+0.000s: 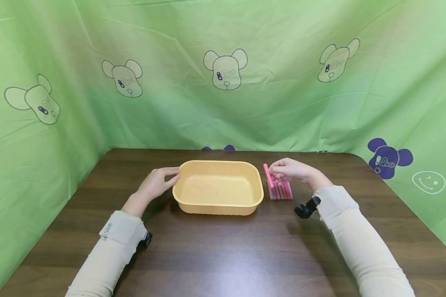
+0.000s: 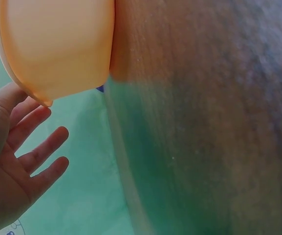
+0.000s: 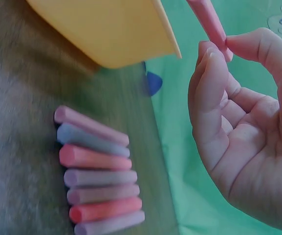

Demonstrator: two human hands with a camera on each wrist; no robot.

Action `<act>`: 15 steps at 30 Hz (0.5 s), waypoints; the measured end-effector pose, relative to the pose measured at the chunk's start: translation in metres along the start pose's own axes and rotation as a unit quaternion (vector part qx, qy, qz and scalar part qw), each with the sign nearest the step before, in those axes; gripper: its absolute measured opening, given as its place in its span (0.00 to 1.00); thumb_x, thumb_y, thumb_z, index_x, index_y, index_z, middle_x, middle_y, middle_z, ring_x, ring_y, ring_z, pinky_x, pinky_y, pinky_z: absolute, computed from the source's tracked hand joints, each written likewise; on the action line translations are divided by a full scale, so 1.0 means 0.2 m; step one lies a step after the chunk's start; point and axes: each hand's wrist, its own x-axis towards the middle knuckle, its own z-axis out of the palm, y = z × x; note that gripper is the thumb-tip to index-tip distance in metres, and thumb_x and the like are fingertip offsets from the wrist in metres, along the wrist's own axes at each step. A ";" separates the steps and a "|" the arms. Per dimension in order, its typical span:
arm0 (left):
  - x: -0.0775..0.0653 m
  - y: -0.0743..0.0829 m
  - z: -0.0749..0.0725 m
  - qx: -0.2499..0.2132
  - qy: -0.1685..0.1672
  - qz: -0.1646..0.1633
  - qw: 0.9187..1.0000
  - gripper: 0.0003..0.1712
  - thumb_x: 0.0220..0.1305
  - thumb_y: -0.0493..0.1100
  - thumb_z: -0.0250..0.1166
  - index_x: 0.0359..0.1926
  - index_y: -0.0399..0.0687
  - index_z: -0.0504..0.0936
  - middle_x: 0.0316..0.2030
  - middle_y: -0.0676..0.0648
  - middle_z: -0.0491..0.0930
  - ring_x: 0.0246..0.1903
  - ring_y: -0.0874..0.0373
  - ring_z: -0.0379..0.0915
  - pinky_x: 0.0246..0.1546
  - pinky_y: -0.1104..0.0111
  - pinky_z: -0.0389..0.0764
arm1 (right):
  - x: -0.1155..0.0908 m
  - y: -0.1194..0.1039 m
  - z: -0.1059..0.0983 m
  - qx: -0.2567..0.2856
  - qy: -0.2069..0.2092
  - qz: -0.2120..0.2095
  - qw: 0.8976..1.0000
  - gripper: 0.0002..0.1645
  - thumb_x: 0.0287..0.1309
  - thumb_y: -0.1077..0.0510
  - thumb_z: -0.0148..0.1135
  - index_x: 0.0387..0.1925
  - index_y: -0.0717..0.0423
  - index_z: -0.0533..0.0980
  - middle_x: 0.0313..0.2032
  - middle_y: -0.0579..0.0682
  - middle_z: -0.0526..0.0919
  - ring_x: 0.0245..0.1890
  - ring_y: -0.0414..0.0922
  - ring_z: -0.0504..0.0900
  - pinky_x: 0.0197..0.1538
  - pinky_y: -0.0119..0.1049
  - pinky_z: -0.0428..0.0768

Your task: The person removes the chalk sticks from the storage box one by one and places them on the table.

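Note:
A yellow plastic basin [image 1: 217,209] stands on the brown table. My left hand [image 1: 157,182] is at its left end, fingers loosely extended and touching the rim; in the left wrist view, that hand [image 2: 13,147] shows its outer fingers spread apart. My right hand [image 1: 291,170] pinches a pink stick [image 1: 268,175] between thumb and fingertips, raised just right of the basin. The right wrist view shows the lower end of this pink stick [image 3: 213,27] in the pinch. Below lie several short, thick sticks [image 3: 101,183] side by side, in pink, red, mauve and grey-blue tones.
Behind the wooden table [image 1: 215,255] hangs a green cloth [image 1: 171,111] printed with bear heads, also covering both sides. A black wrist device [image 1: 307,207] sits at the right cuff, and another [image 1: 145,240] shows beneath the left cuff.

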 end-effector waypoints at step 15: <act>-0.01 0.00 0.00 -0.004 0.004 0.004 1.000 0.21 0.63 0.44 0.60 0.56 0.39 0.77 0.56 0.40 0.77 0.59 0.44 0.71 0.60 0.52 0.71 | -0.11 0.15 -0.07 0.003 0.045 0.013 0.999 0.14 0.68 0.57 0.43 0.42 0.62 0.71 0.23 0.40 0.75 0.26 0.33 0.77 0.36 0.29 0.81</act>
